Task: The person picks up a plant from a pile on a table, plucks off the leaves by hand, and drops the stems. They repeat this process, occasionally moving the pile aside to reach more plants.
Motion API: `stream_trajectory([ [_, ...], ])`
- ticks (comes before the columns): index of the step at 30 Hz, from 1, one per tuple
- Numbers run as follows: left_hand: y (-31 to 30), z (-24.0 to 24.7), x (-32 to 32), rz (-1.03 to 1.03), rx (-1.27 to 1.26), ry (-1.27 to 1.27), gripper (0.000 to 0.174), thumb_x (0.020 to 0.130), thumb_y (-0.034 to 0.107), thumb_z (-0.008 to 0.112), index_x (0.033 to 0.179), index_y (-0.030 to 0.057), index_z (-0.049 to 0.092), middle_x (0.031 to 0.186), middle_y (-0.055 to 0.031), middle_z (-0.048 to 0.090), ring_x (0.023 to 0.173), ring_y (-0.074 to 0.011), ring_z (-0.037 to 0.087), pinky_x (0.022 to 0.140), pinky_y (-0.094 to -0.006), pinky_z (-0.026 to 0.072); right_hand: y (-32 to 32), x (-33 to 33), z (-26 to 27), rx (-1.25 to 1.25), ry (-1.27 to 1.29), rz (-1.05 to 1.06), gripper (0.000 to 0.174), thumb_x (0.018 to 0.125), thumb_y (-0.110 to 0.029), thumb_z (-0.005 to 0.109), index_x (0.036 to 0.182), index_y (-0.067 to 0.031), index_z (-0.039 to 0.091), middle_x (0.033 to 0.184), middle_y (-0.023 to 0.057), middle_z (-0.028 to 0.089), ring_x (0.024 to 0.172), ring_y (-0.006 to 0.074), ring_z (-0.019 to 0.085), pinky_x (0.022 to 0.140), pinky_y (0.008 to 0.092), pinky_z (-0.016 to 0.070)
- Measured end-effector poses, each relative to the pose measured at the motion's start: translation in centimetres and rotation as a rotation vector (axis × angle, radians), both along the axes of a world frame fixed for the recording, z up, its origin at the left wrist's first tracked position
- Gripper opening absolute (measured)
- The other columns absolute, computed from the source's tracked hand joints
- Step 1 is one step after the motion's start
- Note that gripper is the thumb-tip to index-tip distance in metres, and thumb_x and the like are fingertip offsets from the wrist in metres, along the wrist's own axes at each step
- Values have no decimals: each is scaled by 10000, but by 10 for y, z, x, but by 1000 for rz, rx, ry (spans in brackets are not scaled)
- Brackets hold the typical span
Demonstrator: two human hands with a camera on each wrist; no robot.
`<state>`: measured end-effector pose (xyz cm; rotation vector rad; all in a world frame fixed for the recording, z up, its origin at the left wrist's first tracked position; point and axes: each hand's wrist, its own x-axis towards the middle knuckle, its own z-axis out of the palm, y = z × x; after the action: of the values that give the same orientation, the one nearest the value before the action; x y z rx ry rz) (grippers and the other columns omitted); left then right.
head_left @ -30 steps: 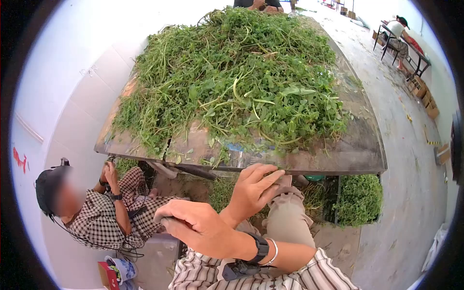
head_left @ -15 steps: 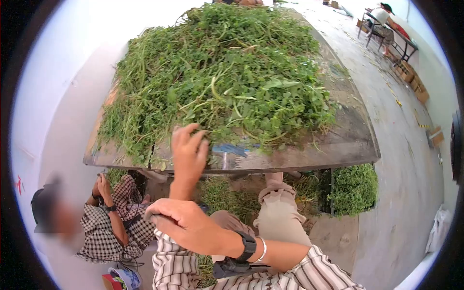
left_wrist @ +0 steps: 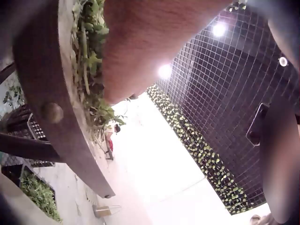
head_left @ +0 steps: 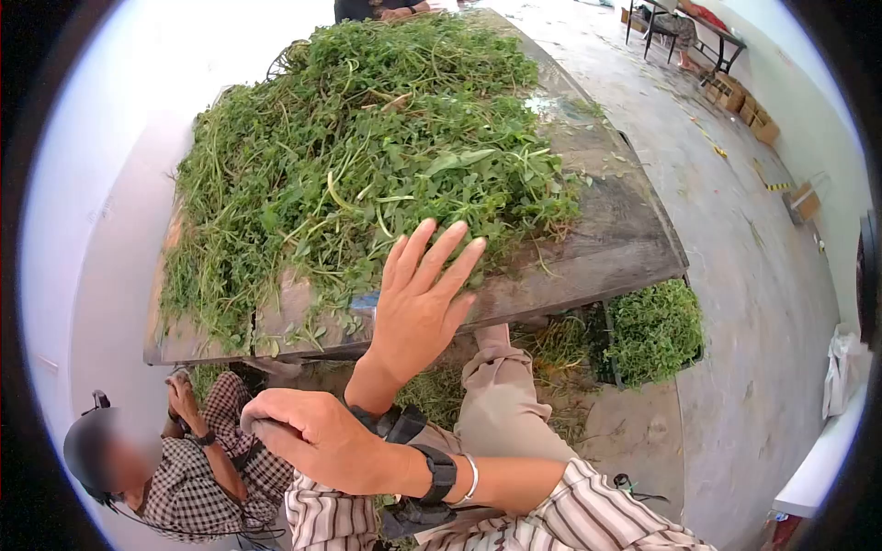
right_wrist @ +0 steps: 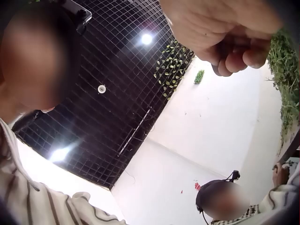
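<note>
A wide heap of leafy green stems [head_left: 367, 147] covers much of a worn wooden table [head_left: 634, 220]. My left hand [head_left: 413, 303] reaches over the table's near edge with fingers extended. Its fingertips overlap the front of the heap in the head view. In the left wrist view, the left forearm [left_wrist: 145, 42] hides part of the greens [left_wrist: 91, 56]. My right hand [head_left: 322, 436] hovers in front of my body, below the table edge, its fingers loosely curled. The right wrist view shows that hand's curled fingers [right_wrist: 234, 61] holding nothing.
To the left sits a person in a checked shirt [head_left: 207, 477]. Another person [head_left: 367, 9] is at the table's far end. A crate of greens [head_left: 657, 331] stands under the right corner. Cardboard boxes [head_left: 740, 106] line the wall at right.
My left hand has gone from the table edge to the left, then back right over the front of the greens, its fingers now spread. The right hand keeps its loose curl. The head view has shifted.
</note>
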<state>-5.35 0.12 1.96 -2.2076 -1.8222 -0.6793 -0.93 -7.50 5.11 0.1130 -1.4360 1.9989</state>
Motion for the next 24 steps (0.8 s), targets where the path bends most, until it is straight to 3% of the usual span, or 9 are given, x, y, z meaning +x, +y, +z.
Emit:
stream_trajectory([
  [5,31,-1,7,1,-88,192,466,801,155,600,1257,150,504,1416,-29,333,1344,-285,213,1079,-509,161,11,7,6,-20,-75,0,181,840,-22,525,1011,34,545,861,113,572,773,179,545,703,280,435],
  [10,58,-16,-9,51,-161,342,343,833,93,518,1175,117,538,1409,-11,345,1337,-247,252,1071,-557,138,14,6,2,-27,-2,-57,186,840,-28,522,1010,42,544,852,115,575,761,182,544,699,289,436],
  [13,66,-22,-21,76,-184,339,410,805,52,497,1204,141,535,1410,8,356,1325,-211,295,1075,-563,100,18,9,3,-30,-7,-60,188,840,-31,517,1009,45,545,853,120,577,764,188,548,703,295,437],
  [19,75,-22,-52,157,-221,309,444,827,33,465,1251,161,501,1379,-8,404,1318,-227,312,1056,-581,163,21,12,2,0,-6,-117,181,838,-31,511,999,45,547,856,127,578,763,199,547,710,301,438],
  [22,78,-19,-59,207,-308,255,446,875,85,460,1303,210,443,1401,-9,373,1325,-228,294,1049,-588,189,21,9,0,14,17,-150,178,839,-32,510,996,45,547,858,127,578,759,204,544,711,302,439],
  [24,76,-18,-58,202,-325,215,438,874,83,465,1297,196,448,1412,-17,354,1330,-243,279,1047,-591,192,19,10,1,13,35,-153,177,841,-33,509,995,45,546,859,127,579,757,207,543,711,303,440],
])
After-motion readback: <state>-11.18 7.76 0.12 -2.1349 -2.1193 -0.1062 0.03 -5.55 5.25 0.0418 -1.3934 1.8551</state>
